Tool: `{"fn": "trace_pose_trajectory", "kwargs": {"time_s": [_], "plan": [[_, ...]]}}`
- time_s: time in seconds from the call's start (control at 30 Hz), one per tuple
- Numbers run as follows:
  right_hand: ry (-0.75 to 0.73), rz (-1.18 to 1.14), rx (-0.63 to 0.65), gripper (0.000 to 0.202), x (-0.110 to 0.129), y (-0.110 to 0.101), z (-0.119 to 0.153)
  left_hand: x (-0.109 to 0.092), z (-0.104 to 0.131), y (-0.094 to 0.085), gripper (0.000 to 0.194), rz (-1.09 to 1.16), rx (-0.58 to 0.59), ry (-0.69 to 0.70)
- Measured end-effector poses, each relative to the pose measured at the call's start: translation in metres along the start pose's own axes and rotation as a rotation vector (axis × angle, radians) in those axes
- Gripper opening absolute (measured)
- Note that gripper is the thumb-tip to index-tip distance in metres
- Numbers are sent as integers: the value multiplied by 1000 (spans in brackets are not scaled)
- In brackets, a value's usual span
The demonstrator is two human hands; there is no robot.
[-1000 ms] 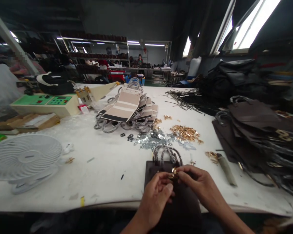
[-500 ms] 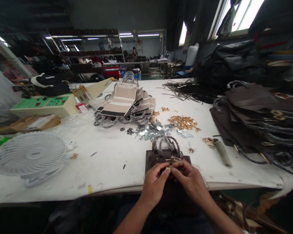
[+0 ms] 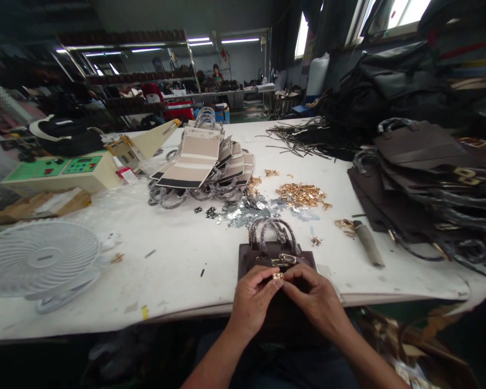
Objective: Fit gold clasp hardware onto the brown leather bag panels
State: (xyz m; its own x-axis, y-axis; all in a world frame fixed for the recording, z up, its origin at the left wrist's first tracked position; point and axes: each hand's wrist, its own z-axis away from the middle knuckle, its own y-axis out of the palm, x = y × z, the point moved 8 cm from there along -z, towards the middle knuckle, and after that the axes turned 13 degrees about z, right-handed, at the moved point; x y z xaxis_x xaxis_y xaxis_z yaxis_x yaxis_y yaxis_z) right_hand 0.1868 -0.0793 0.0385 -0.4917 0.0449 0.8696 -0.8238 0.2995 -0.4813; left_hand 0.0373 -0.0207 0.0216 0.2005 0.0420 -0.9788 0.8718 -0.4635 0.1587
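Observation:
At the table's front edge lies a dark brown handbag (image 3: 251, 258) with plastic-wrapped handles and gold hardware near its top. Just over it, my left hand (image 3: 253, 297) pinches a small gold metal fitting (image 3: 278, 276) between thumb and fingertips. My right hand (image 3: 314, 294) is closed on the same fitting from the other side, its thumb and forefinger meeting it. The fitting's exact kind is too small to tell. Both hands cover the bag's lower part. A gold clasp piece (image 3: 287, 259) shows on the bag just beyond the fingers.
Beyond the bag lie silver metal plates (image 3: 247, 210) and a pile of gold fittings (image 3: 302, 194). Beige bag panels (image 3: 194, 156) are stacked behind. A white fan (image 3: 44, 259) lies left; a wrapped-handle tool (image 3: 368, 243) and stacked brown bags (image 3: 413, 178) are right. A person (image 3: 216, 75) is far off.
My view has tilted and shifted slightly, so the scene sits a little higher and further left. The gold fitting shows more clearly between my fingertips; both hands keep their pinch over the bag.

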Motion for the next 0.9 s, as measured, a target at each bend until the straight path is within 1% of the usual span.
{"fn": "trace_pose_trajectory", "kwargs": {"time_s": [0.1,0.2,0.3,0.4,0.5,0.6,0.67,0.77,0.9], "plan": [[23,5,74,23,-6,0,-3,4,0,1,26,-7,24,-33],[-4,-23,136,27,-8,2,-4,6,-1,2,28,-18,49,-68],[-56,-59,157,26,-4,2,-5,7,-2,2,28,-14,64,-98],[-65,-91,163,23,-2,1,-4,6,-2,2,28,14,67,-102],[-16,-147,211,19,-4,2,-4,3,-2,2,28,42,63,-79],[95,-260,248,26,-11,4,-6,0,-3,3,27,79,64,-50],[134,-271,241,28,-14,6,-7,-2,-2,4,25,109,71,-29],[100,-168,203,28,-12,8,-8,-3,-1,4,23,98,68,1],[52,-35,86,30,-8,8,-5,-6,1,5,20,16,63,44]]}}
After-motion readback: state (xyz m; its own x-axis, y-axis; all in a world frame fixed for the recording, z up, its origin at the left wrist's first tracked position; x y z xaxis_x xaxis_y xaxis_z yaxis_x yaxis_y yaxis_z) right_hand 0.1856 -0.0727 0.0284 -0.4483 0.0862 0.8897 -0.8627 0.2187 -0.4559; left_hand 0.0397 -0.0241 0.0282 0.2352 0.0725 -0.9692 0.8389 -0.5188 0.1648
